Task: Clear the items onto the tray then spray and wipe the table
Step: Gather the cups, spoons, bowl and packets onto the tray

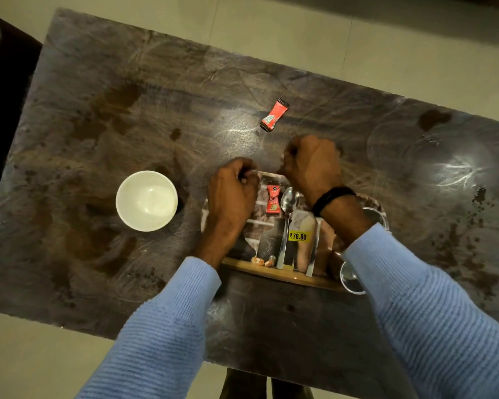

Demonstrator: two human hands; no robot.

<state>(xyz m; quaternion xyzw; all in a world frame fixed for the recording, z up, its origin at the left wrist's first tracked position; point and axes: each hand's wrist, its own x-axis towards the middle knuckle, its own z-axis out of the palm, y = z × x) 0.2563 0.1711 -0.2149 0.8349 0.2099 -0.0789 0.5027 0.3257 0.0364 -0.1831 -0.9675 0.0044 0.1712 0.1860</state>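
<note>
A tray (283, 274) with a printed surface and a wooden near rim sits at the table's near middle. On it lie a red sachet (272, 198), two steel spoons (288, 200), a yellow price sticker and some small orange bits. My left hand (232, 201) is curled over the tray's far left corner, its fingertips pinched on something thin and pale that I cannot identify. My right hand (311, 168) is a closed fist over the tray's far edge, and what it holds, if anything, is hidden. A second red sachet (274, 115) lies on the table beyond my hands.
A white bowl (146, 200) stands empty left of the tray. Steel vessels (352, 279) sit at the tray's right side, partly under my right sleeve. The dark table (127, 110) is stained, with crumbs at the right (478, 197). A dark chair stands at the far left.
</note>
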